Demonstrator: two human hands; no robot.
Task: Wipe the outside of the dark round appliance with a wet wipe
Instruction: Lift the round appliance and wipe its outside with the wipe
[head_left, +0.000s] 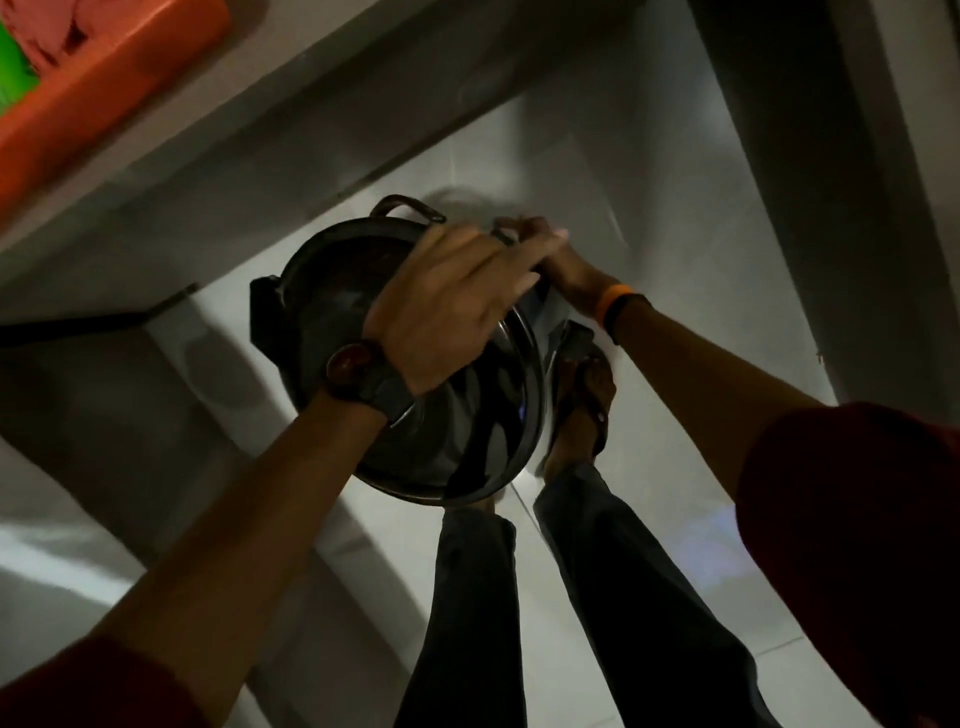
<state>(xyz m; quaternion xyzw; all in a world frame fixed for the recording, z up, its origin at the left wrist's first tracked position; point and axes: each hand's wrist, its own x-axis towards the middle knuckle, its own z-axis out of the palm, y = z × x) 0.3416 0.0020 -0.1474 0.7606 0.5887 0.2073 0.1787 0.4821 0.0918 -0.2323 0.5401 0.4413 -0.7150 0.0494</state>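
I hold the dark round appliance (415, 364) up off the floor, in front of me and above my feet, tilted so its round open face and shiny rim turn toward me and its outer wall faces away and to the right. My left hand (447, 301) lies over the near upper rim, fingers curled down and pressed together on the edge — this is the hand carrying it. My right hand (550, 260) is on the far right side, against the outer wall near a small handle, fingers bunched around something dark and crumpled just under the palm. I take that for the wet wipe (553, 312), though in this dim, blurred view I cannot be sure.

What matters next is that the outside curves away from me behind the rim, so it lies beyond my left hand and right under my right one. The right hand is the nearer one to the surface that needs wiping — I judge it should sweep around the wall while the left turns the body to feed it fresh side.
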